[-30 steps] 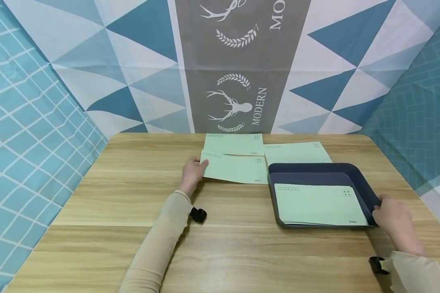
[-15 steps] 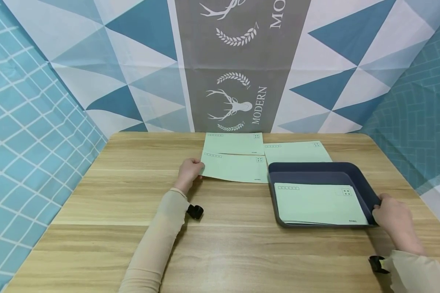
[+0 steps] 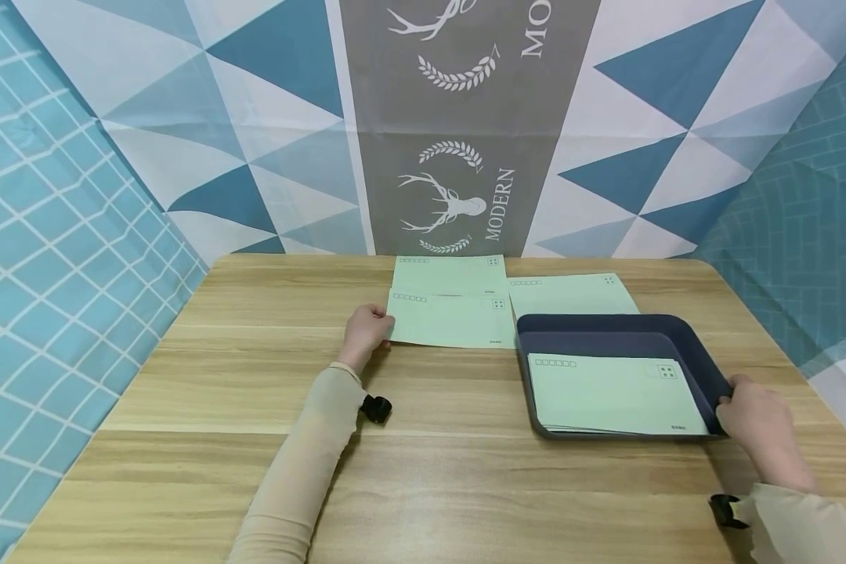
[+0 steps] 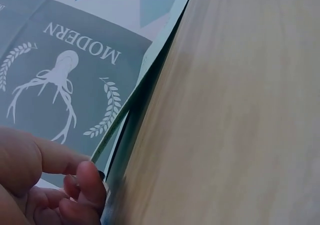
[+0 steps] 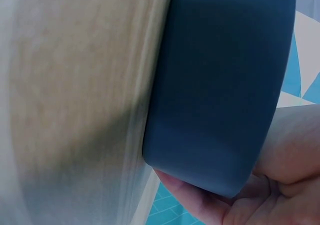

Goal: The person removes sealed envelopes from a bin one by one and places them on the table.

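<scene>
My left hand (image 3: 366, 335) pinches the left end of a pale green envelope (image 3: 451, 321); in the left wrist view the fingers (image 4: 90, 185) hold its edge, with the sheet raised at a slant off the wood. Behind it, partly overlapped, lies another envelope (image 3: 451, 274). A dark blue-grey tray (image 3: 595, 325) stands to the right, holding a stack of envelopes (image 3: 613, 395). My right hand (image 3: 761, 427) grips the tray's lower right corner; the right wrist view shows fingers around the tray wall (image 5: 220, 85).
A third loose envelope (image 3: 571, 294) lies behind the tray, its front part hidden by the tray's rim. The wooden table (image 3: 451, 470) meets a patterned cloth backdrop (image 3: 275, 133) at its far edge. Dark wrist cameras sit at both cuffs.
Over the last second my left hand has shifted slightly left, and the held envelope's near edge now sits a little farther back. My right hand and the tray have stayed put.
</scene>
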`<control>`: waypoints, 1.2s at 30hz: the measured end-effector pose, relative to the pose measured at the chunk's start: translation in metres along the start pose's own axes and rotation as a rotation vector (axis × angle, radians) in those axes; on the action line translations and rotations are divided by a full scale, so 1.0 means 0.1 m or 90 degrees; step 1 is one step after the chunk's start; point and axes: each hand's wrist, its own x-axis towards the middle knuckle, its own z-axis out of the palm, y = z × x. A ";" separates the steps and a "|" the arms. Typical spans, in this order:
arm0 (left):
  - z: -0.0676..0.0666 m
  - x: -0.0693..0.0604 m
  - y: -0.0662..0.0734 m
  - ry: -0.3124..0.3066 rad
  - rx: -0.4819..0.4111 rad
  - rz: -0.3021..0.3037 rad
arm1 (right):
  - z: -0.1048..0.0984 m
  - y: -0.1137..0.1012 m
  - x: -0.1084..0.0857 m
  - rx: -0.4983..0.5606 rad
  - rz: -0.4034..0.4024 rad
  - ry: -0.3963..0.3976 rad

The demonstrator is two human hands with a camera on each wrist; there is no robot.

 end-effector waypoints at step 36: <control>-0.06 -0.03 0.08 -0.060 0.162 0.039 | -0.01 -0.02 -0.04 -0.002 -0.001 0.013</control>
